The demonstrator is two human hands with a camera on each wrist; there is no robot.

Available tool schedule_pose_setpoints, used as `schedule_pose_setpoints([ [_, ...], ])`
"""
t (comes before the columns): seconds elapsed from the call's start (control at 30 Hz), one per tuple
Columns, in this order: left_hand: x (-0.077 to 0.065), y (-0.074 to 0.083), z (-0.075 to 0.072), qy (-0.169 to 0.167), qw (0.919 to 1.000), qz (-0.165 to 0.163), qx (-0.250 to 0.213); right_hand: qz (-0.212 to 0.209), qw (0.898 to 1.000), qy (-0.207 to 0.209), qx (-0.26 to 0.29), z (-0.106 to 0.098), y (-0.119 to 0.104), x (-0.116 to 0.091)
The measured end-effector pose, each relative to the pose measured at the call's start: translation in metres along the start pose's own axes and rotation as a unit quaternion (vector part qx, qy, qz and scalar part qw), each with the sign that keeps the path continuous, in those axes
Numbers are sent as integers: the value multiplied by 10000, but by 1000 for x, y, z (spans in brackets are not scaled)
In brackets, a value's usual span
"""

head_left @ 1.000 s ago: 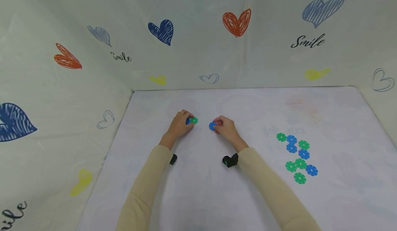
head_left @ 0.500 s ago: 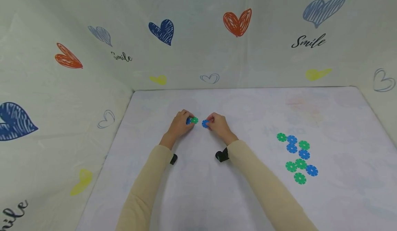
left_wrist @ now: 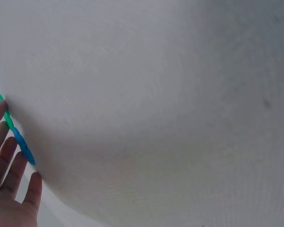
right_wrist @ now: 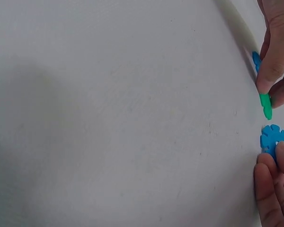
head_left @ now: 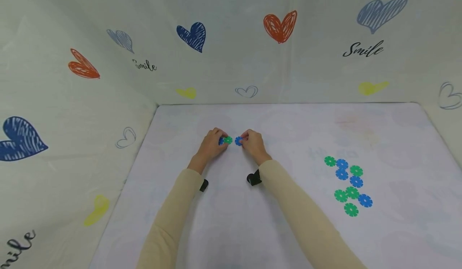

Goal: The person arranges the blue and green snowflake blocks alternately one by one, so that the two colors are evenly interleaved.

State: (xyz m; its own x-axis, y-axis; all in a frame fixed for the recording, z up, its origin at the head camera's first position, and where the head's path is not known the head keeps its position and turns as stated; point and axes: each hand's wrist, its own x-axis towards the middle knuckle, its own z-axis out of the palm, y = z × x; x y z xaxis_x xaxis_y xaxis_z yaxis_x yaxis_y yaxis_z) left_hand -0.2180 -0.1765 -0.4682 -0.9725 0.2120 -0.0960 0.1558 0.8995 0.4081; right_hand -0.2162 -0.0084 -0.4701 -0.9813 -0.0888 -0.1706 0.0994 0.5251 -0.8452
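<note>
My left hand (head_left: 213, 144) pinches a green notched disc (head_left: 228, 140) between thumb and fingertips. Joined edge to edge with it is a blue notched disc (left_wrist: 23, 145), which lies along the fingers in the left wrist view. Across a small gap, my right hand (head_left: 254, 145) pinches a single blue notched disc (right_wrist: 273, 138) by thumb and forefinger. In the right wrist view this disc shows its flat face, while the green disc (right_wrist: 266, 106) appears edge-on just above it. Both hands are low over the white table, far side, near its middle.
Several loose green and blue discs lie at the right of the white table (head_left: 231, 221); a green disc (head_left: 351, 209) is nearest and a blue disc (head_left: 365, 200) farthest right. A curtain (head_left: 231, 56) printed with hearts rises behind the table and at its left.
My right hand has moved left and slightly away with its blue disc, narrowing the gap to the green disc. The left hand has kept its hold and barely moved. The view has shifted slightly.
</note>
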Motion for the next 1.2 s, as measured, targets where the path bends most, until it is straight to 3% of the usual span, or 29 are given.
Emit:
schedule_pose_setpoints([
  [0.4,1,-1,0,115,9999,90,-89,162,9991,276,-276,2,-7,2],
  [1.2,1,-1,1,108,9999,134,-1,65,9947,184,-1007,6,-7,8],
])
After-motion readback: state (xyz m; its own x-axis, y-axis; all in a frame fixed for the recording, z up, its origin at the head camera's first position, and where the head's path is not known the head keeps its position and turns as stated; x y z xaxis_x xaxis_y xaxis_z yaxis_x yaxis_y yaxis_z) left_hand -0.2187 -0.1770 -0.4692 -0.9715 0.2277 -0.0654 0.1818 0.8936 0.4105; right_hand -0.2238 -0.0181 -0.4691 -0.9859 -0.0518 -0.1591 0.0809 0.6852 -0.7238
